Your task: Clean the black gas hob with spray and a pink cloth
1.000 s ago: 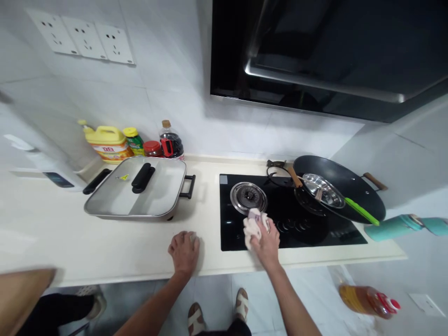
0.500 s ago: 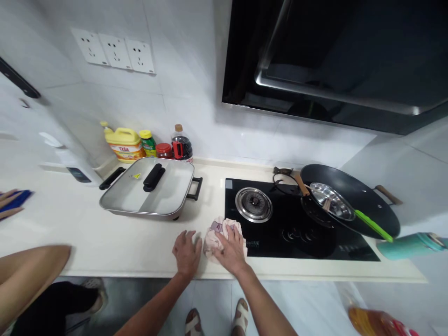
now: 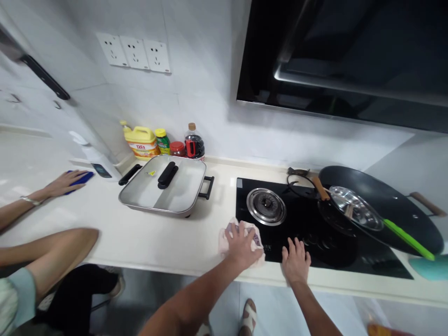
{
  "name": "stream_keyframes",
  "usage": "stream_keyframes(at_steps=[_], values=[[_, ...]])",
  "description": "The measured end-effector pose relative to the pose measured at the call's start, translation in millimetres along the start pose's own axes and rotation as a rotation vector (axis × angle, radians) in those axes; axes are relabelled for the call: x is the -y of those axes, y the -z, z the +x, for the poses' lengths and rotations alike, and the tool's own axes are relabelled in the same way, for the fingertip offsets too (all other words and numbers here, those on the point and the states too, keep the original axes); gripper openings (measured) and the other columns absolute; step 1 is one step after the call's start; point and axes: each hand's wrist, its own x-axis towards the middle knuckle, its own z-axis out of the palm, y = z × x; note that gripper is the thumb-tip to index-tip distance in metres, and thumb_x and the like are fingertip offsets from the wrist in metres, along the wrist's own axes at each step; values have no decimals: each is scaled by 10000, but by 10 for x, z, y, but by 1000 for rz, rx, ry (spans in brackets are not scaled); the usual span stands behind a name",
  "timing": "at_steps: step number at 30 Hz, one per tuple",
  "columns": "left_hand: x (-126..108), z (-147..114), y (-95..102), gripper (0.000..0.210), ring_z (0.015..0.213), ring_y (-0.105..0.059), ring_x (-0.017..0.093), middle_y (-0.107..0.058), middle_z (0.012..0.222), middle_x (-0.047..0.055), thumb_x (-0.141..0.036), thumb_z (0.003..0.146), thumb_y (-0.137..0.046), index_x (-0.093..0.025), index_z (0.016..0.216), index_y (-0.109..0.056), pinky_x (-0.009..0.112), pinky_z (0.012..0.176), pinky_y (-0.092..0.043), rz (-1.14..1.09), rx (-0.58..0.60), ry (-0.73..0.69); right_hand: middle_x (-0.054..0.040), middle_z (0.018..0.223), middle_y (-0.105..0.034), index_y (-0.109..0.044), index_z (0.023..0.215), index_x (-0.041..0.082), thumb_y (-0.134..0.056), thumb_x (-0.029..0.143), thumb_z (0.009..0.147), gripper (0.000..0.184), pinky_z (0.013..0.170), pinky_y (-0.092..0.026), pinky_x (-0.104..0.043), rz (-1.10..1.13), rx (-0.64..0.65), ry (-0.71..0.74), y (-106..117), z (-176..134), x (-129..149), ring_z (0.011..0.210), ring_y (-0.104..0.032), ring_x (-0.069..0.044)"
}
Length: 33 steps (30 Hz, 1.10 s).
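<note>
The person's left hand [image 3: 241, 245] lies over a pale cloth [image 3: 258, 233], fingers spread and bent; whether they grip it cannot be told. The cloth straddles the left front corner of the cooktop [image 3: 297, 212]. The right hand [image 3: 296, 262], free and loosely spread, rests on the cooktop's front edge. A wok [image 3: 392, 200] sits over the cooktop's right side; left of the cooktop stands a lidded pan [image 3: 187, 182]. Farther left, a co-worker's hand [image 3: 65, 183] rests on a blue cloth [image 3: 84, 178].

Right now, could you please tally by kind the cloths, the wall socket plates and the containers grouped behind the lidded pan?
Cloths: 2 (pink cloth under the left hand, blue cloth)
Socket plates: 3
Containers: 4 (yellow jug, green bottle, red-lidded jar, dark bottle)
Total: 9
</note>
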Motion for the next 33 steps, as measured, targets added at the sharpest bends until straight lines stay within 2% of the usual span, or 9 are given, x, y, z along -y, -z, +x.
stream_keyframes(at_steps=[7,11,14,17,20,24,29,31,33], values=[[-327,-256,-571,858,1588,-38,573,-247,1749,181,-767,778,-651,-275,1479,-603,800,1199,64,31,162,-402,-181,1578,-513,-585,1472,186,-224,486,1022,650,1213,-292,-642,1,-22,-10,-6,17,-121,1539,-369,-360],[-349,-545,-845,754,1578,-108,568,-319,1715,191,-740,820,-640,-253,1396,-657,778,1197,18,137,99,-624,-178,1595,-495,-560,1490,171,-208,459,1031,647,1228,-274,-621,-8,4,17,28,-8,-175,1545,-354,-348],[-223,-687,-813,641,1561,-220,528,-350,1699,178,-608,888,-660,-283,1437,-597,753,1189,-95,231,46,-675,-189,1595,-492,-561,1482,154,-221,447,1037,633,1231,-267,-609,-13,-1,24,59,-20,-163,1540,-357,-346],[19,-804,-636,660,1536,-308,482,-385,1684,155,-525,885,-720,-320,1485,-537,713,1192,-176,320,-4,-676,-182,1584,-505,-574,1468,171,-251,430,1033,601,1224,-270,-605,-20,-14,-15,80,-17,-128,1527,-374,-340],[427,-980,-374,686,1517,-354,459,-428,1663,131,-529,890,-727,-346,1513,-509,683,1197,-229,365,-55,-659,-177,1591,-500,-577,1468,172,-261,426,1034,594,1226,-263,-603,-17,3,-39,95,-14,-102,1531,-364,-338],[1309,-1267,124,599,1530,-354,414,-464,1655,95,-499,905,-719,-391,1471,-555,670,1233,-219,400,-77,-601,-168,1609,-485,-568,1480,161,-233,448,1040,623,1238,-250,-590,-16,34,-50,99,-15,-106,1543,-348,-327],[2527,-1563,964,749,1524,-383,409,-483,1657,93,-566,781,-823,-434,1475,-575,684,1250,-185,450,15,-408,-158,1630,-467,-568,1484,164,-208,472,1049,644,1247,-237,-587,-7,52,-69,95,-16,-106,1555,-331,-325],[2830,-1662,1252,806,1533,-367,437,-468,1664,121,-621,759,-814,-413,1498,-567,710,1242,-172,479,18,-281,-157,1632,-463,-564,1488,167,-202,467,1052,642,1252,-228,-578,-7,57,-75,102,-19,-86,1559,-323,-319],[2958,-1731,1408,877,1529,-359,470,-459,1667,141,-703,727,-798,-392,1512,-564,735,1227,-175,497,-2,-161,-160,1627,-466,-556,1495,171,-207,455,1054,630,1251,-230,-571,-10,61,-76,113,-23,-58,1560,-318,-311]])
